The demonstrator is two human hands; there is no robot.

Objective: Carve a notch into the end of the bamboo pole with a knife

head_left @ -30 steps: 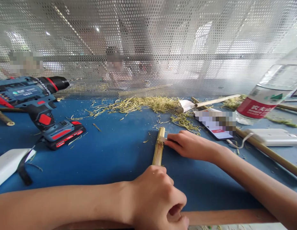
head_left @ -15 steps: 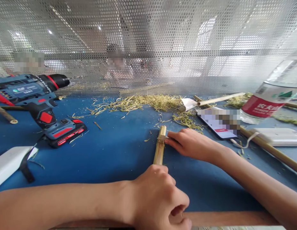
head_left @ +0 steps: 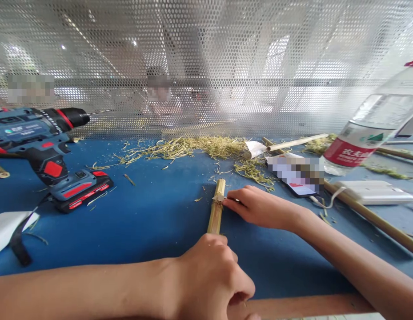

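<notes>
My left hand (head_left: 213, 275) is closed round the near part of a short bamboo piece (head_left: 214, 218), whose far end points away from me across the blue table. In my right hand (head_left: 256, 206), thumb and fingers pinch a small metal blade (head_left: 219, 197). The blade lies across the bamboo a little below its far end. Fine bits of shaving cling just beneath its edge. Most of the near part of the bamboo is hidden by my left hand.
On the left stands a cordless drill (head_left: 49, 151). Bamboo shavings (head_left: 196, 146) lie along the perforated metal screen (head_left: 206, 58). To the right are a phone (head_left: 298, 175), a water bottle (head_left: 356, 133), a white power strip (head_left: 374, 192) and a long bamboo pole (head_left: 376, 218).
The view has shifted slightly, so most things sit a little further left and lower. Both hands keep their grips, and the blade remains across the bamboo near its far end.
</notes>
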